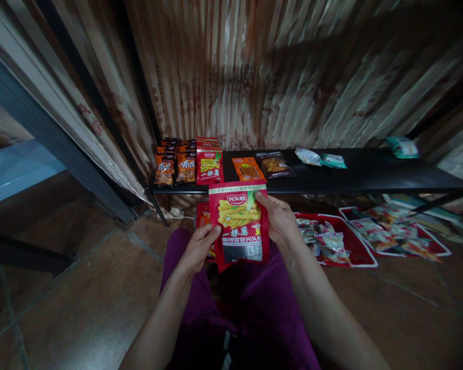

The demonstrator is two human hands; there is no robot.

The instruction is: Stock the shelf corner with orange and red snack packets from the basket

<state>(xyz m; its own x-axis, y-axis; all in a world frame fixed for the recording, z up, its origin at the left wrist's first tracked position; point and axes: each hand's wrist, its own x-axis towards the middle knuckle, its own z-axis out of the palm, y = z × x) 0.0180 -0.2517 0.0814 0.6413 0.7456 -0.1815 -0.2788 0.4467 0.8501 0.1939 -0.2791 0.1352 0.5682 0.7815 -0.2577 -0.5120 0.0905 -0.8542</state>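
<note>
Between my two hands is a red snack bag (239, 223) with a picture of yellow snack sticks and a green scallion on its front. My left hand (200, 246) grips its lower left edge, thumb on the front. Fingers of my right hand (278, 216) pinch the upper right edge, mostly hidden behind the bag. Just beyond it, on a black shelf (355, 177), stands a row of matching red bags (209, 167). Left of these are orange-and-black snack packs (164, 169) in two rows. An orange flat pack (248, 168) and a dark brown pack (275, 165) lie to the right.
White and teal packets (334, 161) and another teal packet (402, 147) lie farther right on the shelf. Below, red baskets (364, 259) hold many snack packs on the tiled floor. More red packs (202, 216) sit partly hidden behind the held bag. A striped curtain (247, 77) hangs behind.
</note>
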